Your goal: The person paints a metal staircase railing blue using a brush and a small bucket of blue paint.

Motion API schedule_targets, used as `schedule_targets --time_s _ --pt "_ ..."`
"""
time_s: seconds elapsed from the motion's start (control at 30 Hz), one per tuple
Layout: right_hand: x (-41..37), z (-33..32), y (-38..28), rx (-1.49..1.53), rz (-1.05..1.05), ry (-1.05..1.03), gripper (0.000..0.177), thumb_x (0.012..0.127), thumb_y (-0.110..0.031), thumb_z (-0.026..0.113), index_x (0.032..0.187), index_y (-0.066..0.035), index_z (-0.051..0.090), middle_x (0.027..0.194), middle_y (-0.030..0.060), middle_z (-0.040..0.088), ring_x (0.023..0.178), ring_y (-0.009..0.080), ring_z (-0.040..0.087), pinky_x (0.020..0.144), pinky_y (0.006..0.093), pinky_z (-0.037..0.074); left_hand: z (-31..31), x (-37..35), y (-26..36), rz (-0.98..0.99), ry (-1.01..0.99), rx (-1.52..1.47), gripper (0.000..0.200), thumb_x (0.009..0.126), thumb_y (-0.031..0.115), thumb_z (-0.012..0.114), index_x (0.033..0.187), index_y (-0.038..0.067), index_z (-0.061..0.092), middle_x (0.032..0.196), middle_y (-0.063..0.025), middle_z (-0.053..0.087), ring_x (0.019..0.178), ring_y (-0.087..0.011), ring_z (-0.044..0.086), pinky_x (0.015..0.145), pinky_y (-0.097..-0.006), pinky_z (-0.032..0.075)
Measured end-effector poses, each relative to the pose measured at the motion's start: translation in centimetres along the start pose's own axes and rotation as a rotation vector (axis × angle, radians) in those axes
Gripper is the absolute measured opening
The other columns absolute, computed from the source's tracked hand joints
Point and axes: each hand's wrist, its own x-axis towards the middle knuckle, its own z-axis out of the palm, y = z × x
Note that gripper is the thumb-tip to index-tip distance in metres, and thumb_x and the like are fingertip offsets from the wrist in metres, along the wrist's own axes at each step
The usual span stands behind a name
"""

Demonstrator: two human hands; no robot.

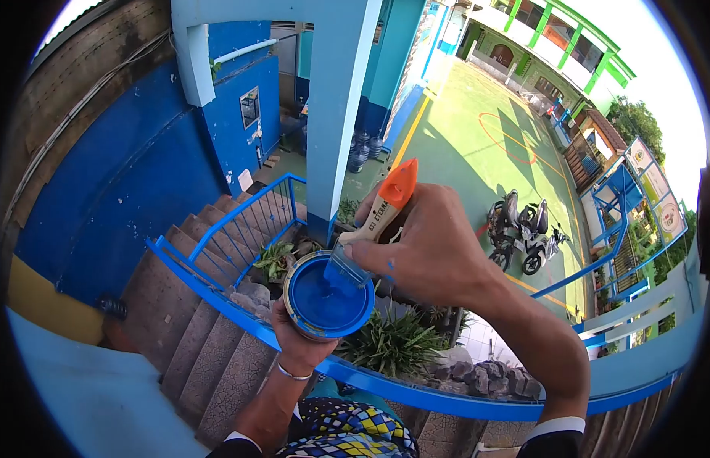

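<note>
My left hand grips a round tin of blue paint from below, holding it level over the blue railing. My right hand is closed around a paintbrush with an orange-tipped, cream handle. The brush's bristles are coated blue and dip into the paint at the tin's upper right edge. A thin bracelet sits on my left wrist.
A blue metal railing runs below my hands, with concrete stairs at left and potted plants beneath. A light blue pillar rises behind. Two parked motorbikes stand in the green courtyard far below.
</note>
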Motion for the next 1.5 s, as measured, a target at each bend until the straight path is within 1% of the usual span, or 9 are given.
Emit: schedule_targets --time_s 0.1,0.2,0.4,0.6,0.77,0.93,1.0,1.33,1.5 --pt "0.5 -0.3 0.7 0.006 0.112 0.002 0.030 0.075 -0.018 0.086 0.087 0.004 0.069 0.073 0.0083 0.070 0.068 0.0108 0.063 0.063 0.0307 0.053 -0.2 -0.2 0.6 0.039 -0.045 0.017 0.062 0.090 0.052 0.056 0.137 0.012 0.064 0.141 -0.0128 0.064 0.131 -0.0342 0.061 0.112 -0.0559 0.048" --pt "0.3 -0.8 1.3 0.035 0.084 0.060 0.030 0.075 -0.016 0.086 0.088 0.004 0.068 0.074 0.0080 0.069 0.067 0.0107 0.063 0.062 0.0301 0.053 0.7 -0.2 0.4 0.134 0.098 -0.098 0.084 0.096 0.075 0.039 0.144 0.008 0.053 0.136 -0.0244 0.061 0.111 -0.0464 0.065 0.089 -0.0663 0.051" --pt "-0.1 -1.1 3.8 0.315 0.008 0.095 0.033 0.077 -0.016 0.083 0.092 0.006 0.064 0.073 0.0081 0.067 0.063 0.0140 0.064 0.058 0.0312 0.052 0.2 -1.0 -0.3 0.194 0.096 -0.029 0.086 0.095 0.077 0.039 0.142 0.007 0.055 0.127 -0.0269 0.065 0.106 -0.0451 0.067 0.089 -0.0610 0.051" --pt "-0.2 0.5 9.4 0.573 0.080 0.063 0.037 0.080 -0.019 0.086 0.099 0.004 0.065 0.077 0.0079 0.068 0.068 0.0106 0.064 0.062 0.0267 0.051 -1.3 -2.6 -0.5 0.193 -0.054 0.146 0.070 0.099 0.059 0.055 0.146 0.007 0.052 0.149 -0.0196 0.051 0.134 -0.0399 0.051 0.102 -0.0560 0.050" --pt "0.6 2.0 19.2 1.167 0.398 -0.121 0.032 0.098 -0.021 0.074 0.117 0.000 0.059 0.105 0.0108 0.074 0.089 0.0213 0.076 0.078 0.0385 0.065 -1.4 -2.9 1.4 0.203 -0.065 0.068 0.059 0.098 0.043 0.066 0.149 0.017 0.052 0.160 -0.0106 0.041 0.136 -0.0369 0.048 0.101 -0.0574 0.053" --pt "-2.6 9.9 30.3 1.215 0.740 -0.351 0.052 0.093 -0.023 0.080 0.129 -0.001 0.050 0.118 0.0129 0.070 0.106 0.0212 0.072 0.087 0.0379 0.062 -4.7 -3.3 5.7 0.256 -0.005 0.089 0.070 0.095 0.039 0.070 0.158 0.021 0.043 0.165 -0.0037 0.037 0.138 -0.0346 0.045 0.105 -0.0590 0.048" --pt "-3.9 12.2 33.0 1.292 0.834 -0.428 0.062 0.085 -0.010 0.087 0.132 -0.001 0.047 0.115 0.0115 0.069 0.108 0.0216 0.070 0.091 0.0356 0.059 -6.0 -3.0 7.2 0.233 -0.079 0.105 0.073 0.095 0.039 0.070 0.160 0.022 0.040 0.167 -0.0010 0.034 0.141 -0.0334 0.042 0.108 -0.0581 0.044" --pt "-10.8 16.2 39.6 1.478 0.913 -0.898 0.055 0.077 -0.005 0.091 0.121 0.000 0.059 0.110 0.0093 0.072 0.107 0.0192 0.069 0.099 0.0340 0.053 -9.2 -1.2 10.5 0.276 -0.081 0.180 0.082 0.092 0.036 0.074 0.160 0.015 0.033 0.169 -0.0038 0.024 0.144 -0.0323 0.035 0.108 -0.0618 0.043" --pt "-8.7 22.7 38.6 1.483 0.784 -0.881 0.051 0.078 -0.001 0.089 0.119 -0.002 0.058 0.107 0.0078 0.071 0.101 0.0165 0.068 0.093 0.0322 0.054 -9.8 -0.3 10.0 0.269 -0.046 0.166 0.077 0.095 0.038 0.069 0.161 0.018 0.034 0.169 -0.0006 0.025 0.142 -0.0301 0.036 0.106 -0.0609 0.043"
